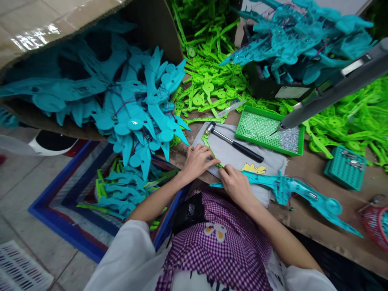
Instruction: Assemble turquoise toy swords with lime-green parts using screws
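A slim bright green plastic part runs slantwise between my hands over a grey cloth. My left hand has its fingers closed on that part from the left side. At its near end, my right hand pinches it; the fingertips cover most of that end. Right beside my right hand lies a long blue plastic part with thin wires, partly hidden behind the hand. A hammer with a black handle rests on the cloth just beyond my fingers.
A perforated green tray holds small metal pieces, with a grey electric screwdriver above it. Blue parts spill from a cardboard box at left. Green parts are heaped behind. Teal trays and a red basket stand right.
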Motion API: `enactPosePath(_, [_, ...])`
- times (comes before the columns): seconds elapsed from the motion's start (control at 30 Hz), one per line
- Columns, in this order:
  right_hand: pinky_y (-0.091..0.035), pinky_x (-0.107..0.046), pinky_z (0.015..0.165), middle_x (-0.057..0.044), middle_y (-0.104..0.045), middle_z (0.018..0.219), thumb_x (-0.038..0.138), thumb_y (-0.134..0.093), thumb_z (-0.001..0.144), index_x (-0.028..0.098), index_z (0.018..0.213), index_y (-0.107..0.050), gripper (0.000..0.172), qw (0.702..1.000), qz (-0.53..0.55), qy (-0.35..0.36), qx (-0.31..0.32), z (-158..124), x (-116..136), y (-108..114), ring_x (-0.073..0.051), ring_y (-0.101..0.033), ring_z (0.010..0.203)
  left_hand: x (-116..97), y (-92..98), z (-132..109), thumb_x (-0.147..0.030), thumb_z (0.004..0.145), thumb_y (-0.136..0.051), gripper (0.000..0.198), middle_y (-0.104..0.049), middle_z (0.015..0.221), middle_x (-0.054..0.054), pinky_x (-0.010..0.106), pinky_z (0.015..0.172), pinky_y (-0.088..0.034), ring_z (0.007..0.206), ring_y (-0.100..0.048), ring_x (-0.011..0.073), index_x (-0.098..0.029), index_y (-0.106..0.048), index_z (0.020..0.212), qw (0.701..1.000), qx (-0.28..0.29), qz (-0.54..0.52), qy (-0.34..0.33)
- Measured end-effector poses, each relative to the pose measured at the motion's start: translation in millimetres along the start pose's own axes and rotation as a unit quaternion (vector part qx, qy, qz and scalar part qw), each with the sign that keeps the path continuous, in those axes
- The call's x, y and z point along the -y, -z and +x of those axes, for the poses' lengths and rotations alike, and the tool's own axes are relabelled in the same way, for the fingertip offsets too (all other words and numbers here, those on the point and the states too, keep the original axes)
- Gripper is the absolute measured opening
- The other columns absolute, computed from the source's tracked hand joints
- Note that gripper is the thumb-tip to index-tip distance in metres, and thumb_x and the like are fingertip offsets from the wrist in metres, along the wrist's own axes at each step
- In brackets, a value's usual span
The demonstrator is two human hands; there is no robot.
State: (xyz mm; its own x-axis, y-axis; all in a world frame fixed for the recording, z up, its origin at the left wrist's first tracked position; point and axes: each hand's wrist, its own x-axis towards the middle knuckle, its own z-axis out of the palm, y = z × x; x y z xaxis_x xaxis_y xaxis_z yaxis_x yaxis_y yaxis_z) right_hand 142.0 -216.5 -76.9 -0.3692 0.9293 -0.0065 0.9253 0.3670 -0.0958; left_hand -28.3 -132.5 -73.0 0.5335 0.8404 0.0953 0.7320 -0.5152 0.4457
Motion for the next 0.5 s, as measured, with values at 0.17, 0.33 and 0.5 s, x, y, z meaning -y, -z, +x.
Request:
enactPosePath(0.17, [-0.039, -0.029, 0.067, -0.008, -0.059, 0.093, 0.015, -0.043, 0.093, 0.016, 0.106, -0.059, 0.021, 1.000, 0.017, 0.020, -0.007, -2, -1, 1, -0.017, -0.056, 0.078, -8, -8.9, 1, -0.052, 0.086, -0.056, 0.033, -0.064, 0.098, 0.003, 0.040, 0.089, -0.026, 0.099, -0.051, 0.0230, -0.019, -0.061, 0.086, 0.999, -0.003, -0.007, 0.034])
enactPosePath(0.33, [-0.042, -0.027, 0.064, -0.009, -0.058, 0.100, 0.019, -0.038, 0.096, 0.016, 0.114, -0.057, 0.027, 0.997, 0.074, -0.014, -0.028, -17, -8, 6, -0.017, -0.057, 0.076, -8, -15.7, -4, -0.050, 0.085, -0.058, 0.030, -0.063, 0.099, 0.004, 0.040, 0.086, -0.028, 0.099, -0.051, 0.0243, -0.019, -0.061, 0.086, 0.999, -0.018, -0.010, 0.046])
enactPosePath(0.5, [-0.044, -0.026, 0.064, -0.010, -0.055, 0.109, 0.010, -0.037, 0.092, 0.020, 0.119, -0.057, 0.034, 0.992, 0.123, -0.034, -0.005, -25, -21, 8, -0.017, -0.059, 0.081, 1, -30.9, -7, -0.040, 0.089, -0.057, 0.021, -0.060, 0.110, 0.007, 0.040, 0.090, -0.035, 0.104, -0.052, 0.0230, -0.021, -0.062, 0.097, 0.996, -0.083, -0.030, -0.032])
